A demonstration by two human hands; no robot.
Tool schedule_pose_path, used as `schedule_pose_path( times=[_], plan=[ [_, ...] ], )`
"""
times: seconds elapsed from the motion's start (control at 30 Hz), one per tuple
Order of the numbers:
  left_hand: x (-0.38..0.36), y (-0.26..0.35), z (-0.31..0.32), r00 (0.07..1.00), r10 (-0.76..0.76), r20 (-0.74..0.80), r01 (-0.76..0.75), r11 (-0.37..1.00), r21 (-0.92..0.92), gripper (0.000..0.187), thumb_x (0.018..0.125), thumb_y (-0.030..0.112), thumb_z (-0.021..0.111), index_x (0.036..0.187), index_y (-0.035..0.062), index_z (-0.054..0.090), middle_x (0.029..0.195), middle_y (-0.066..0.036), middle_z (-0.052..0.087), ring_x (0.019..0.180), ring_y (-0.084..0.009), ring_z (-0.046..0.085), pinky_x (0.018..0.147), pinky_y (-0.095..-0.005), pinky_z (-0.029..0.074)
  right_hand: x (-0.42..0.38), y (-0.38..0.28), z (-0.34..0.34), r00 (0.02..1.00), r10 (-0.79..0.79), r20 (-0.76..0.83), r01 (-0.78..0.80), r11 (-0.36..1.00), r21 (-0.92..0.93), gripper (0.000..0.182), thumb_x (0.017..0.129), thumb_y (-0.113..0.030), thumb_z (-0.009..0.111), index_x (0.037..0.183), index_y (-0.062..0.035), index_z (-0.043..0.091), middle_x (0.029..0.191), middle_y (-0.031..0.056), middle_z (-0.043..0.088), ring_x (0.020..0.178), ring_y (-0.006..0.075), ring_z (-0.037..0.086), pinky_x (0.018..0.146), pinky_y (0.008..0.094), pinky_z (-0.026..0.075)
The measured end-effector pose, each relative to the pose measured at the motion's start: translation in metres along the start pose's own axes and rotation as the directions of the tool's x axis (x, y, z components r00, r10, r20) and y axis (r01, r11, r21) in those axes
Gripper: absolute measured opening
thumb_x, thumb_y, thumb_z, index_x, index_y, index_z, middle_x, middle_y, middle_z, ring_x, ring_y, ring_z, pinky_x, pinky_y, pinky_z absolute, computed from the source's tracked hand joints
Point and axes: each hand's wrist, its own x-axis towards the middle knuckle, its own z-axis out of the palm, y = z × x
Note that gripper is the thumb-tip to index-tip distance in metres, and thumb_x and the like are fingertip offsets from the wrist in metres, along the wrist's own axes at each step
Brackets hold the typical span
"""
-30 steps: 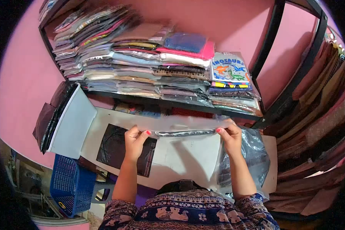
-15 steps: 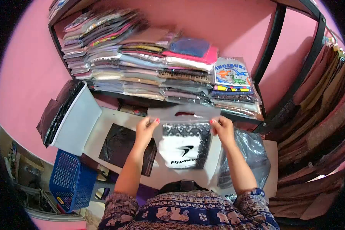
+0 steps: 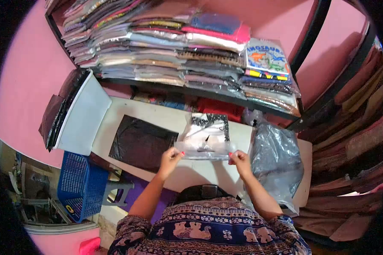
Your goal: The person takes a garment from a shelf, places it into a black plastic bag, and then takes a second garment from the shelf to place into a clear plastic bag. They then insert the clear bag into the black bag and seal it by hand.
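Left hand [image 3: 172,158] and right hand [image 3: 237,159] pinch opposite ends of the near edge of the clear bag [image 3: 206,149], over the worktop [image 3: 120,109]; contact unclear. Versus half a second ago: contents [image 3: 209,127] extended bodyward; now beyond hands. Bag's handle end apparently nearest body.

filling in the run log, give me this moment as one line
left hand: pinching clear bag | right hand: pinching same bag | printed item: inside bag | black packet: on table

Package [image 3: 207,131]: white, black patterned edging (lacy-looking). Flat bag [image 3: 144,142]: black. Basket [image 3: 83,187]: blue. Shirt [image 3: 225,225]: navy, pale elephants.
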Motion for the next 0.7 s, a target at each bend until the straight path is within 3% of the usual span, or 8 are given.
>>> schedule_pose_path(
  times=[0.2,0.3,0.37,0.4,0.43,0.5,0.6,0.7],
  plan=[
    [-0.045,-0.109,0.025,0.990,-0.125,-0.066,0.140,0.929,0.343,0.029,0.074,0.026,0.070,0.076,-0.0002,0.058,0.061,-0.008,0.056,0.057,-0.0184,0.054,0.054,-0.0349,0.042,-0.020,0.117,-0.007,0.933,0.317,-0.169,-0.346,0.920,-0.186,0.017,0.085,-0.017,0.065,0.077,-0.0030,0.059,0.066,0.0042,0.061,0.055,0.0128,0.057,0.051,0.0271,0.049],
    [-0.041,-0.108,0.030,0.983,-0.145,-0.110,0.179,0.877,0.446,0.033,0.071,0.030,0.069,0.076,-0.0001,0.059,0.065,-0.015,0.060,0.057,-0.0314,0.057,0.055,-0.0395,0.044,-0.021,0.126,-0.008,0.971,0.187,-0.146,-0.237,0.784,-0.574,0.017,0.081,-0.015,0.067,0.086,-0.0016,0.058,0.078,0.0103,0.061,0.064,0.0205,0.060,0.056,0.0328,0.049],
    [-0.037,-0.098,0.032,0.981,-0.156,-0.114,0.190,0.885,0.426,0.029,0.072,0.027,0.069,0.077,-0.0002,0.060,0.064,-0.012,0.059,0.056,-0.0250,0.057,0.054,-0.0371,0.044,-0.028,0.084,0.009,0.935,-0.311,-0.168,0.037,0.560,-0.828,0.029,0.076,-0.013,0.069,0.099,-0.0015,0.055,0.095,0.0159,0.056,0.085,0.0289,0.059,0.071,0.0383,0.048],
    [-0.034,-0.094,0.034,0.981,-0.154,-0.117,0.189,0.885,0.425,0.029,0.072,0.027,0.069,0.077,-0.0002,0.060,0.064,-0.012,0.059,0.056,-0.0250,0.057,0.054,-0.0371,0.044,-0.034,0.059,0.012,0.927,-0.375,-0.013,0.132,0.358,-0.924,0.045,0.070,-0.016,0.073,0.107,-0.0042,0.052,0.105,0.0176,0.050,0.101,0.0325,0.051,0.083,0.0420,0.042],
    [-0.032,-0.091,0.036,0.953,-0.269,-0.138,0.299,0.906,0.298,0.027,0.073,0.025,0.069,0.076,-0.0001,0.060,0.065,-0.010,0.059,0.056,-0.0214,0.057,0.054,-0.0357,0.045,-0.035,0.057,0.014,0.926,-0.378,-0.010,0.136,0.357,-0.924,0.045,0.070,-0.016,0.073,0.107,-0.0042,0.052,0.105,0.0176,0.050,0.101,0.0325,0.051,0.083,0.0420,0.042],
    [-0.029,-0.094,0.037,0.914,-0.381,-0.141,0.402,0.901,0.164,0.024,0.074,0.023,0.069,0.076,0.0000,0.061,0.065,-0.008,0.059,0.057,-0.0178,0.057,0.054,-0.0343,0.045,-0.040,0.057,0.019,0.795,-0.330,0.510,0.577,0.149,-0.803,0.042,0.077,-0.023,0.065,0.113,-0.0057,0.050,0.116,0.0145,0.051,0.111,0.0308,0.047,0.091,0.0441,0.038],
    [-0.025,-0.106,0.035,0.855,-0.516,-0.044,0.515,0.857,-0.032,0.022,0.077,0.021,0.069,0.079,0.0003,0.061,0.068,-0.003,0.059,0.059,-0.0123,0.056,0.052,-0.0312,0.044,-0.029,0.072,0.039,0.668,-0.322,0.671,0.714,0.024,-0.700,0.041,0.079,-0.022,0.061,0.116,-0.0069,0.052,0.120,0.0135,0.052,0.115,0.0300,0.048,0.092,0.0438,0.039],
    [-0.023,-0.094,0.032,0.828,-0.560,0.038,0.557,0.812,-0.174,0.022,0.080,0.020,0.067,0.086,0.0003,0.061,0.074,-0.003,0.060,0.060,-0.0125,0.056,0.051,-0.0298,0.044,-0.015,0.084,0.039,0.754,-0.133,0.643,0.653,0.042,-0.756,0.042,0.080,-0.022,0.059,0.119,-0.0072,0.052,0.121,0.0132,0.054,0.116,0.0302,0.049,0.093,0.0437,0.040]
  ],
)
